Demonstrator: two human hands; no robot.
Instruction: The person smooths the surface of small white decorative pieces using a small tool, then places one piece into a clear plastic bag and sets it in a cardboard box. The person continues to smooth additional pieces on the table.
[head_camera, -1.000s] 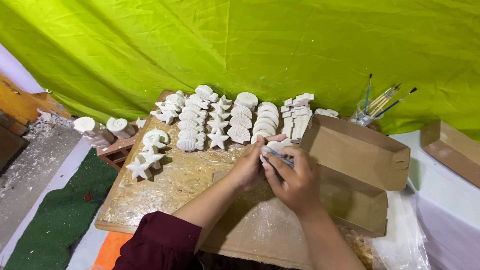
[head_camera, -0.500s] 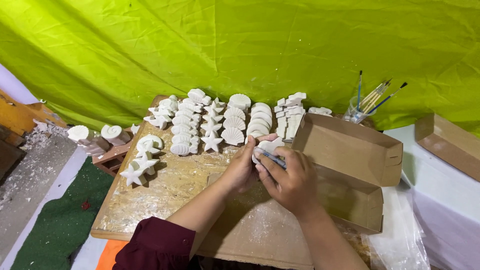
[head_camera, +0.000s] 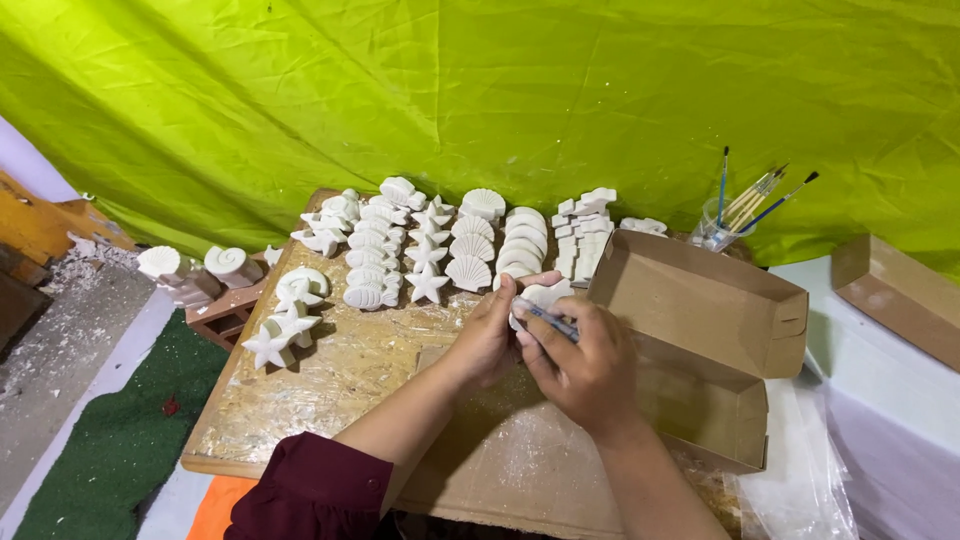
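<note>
Above the wooden board (head_camera: 330, 380), the left hand (head_camera: 490, 335) grips a small white plaster piece (head_camera: 543, 297), smooth and chalky, while the right hand (head_camera: 585, 365) closes around a thin pen (head_camera: 545, 318) laid against it. Rows of white shells and stars (head_camera: 430, 245) fill the board's far side, leaving bare wood near the front edge. An open cardboard box (head_camera: 700, 310) sits just right of the hands.

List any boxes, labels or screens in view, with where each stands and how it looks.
Open cardboard box: right of the hands, on the board; long, brown, flaps up, unprinted.
Second cardboard box: far right on the white surface; brown, cut off by the frame edge.
No labels, signs or screens in view.
</note>
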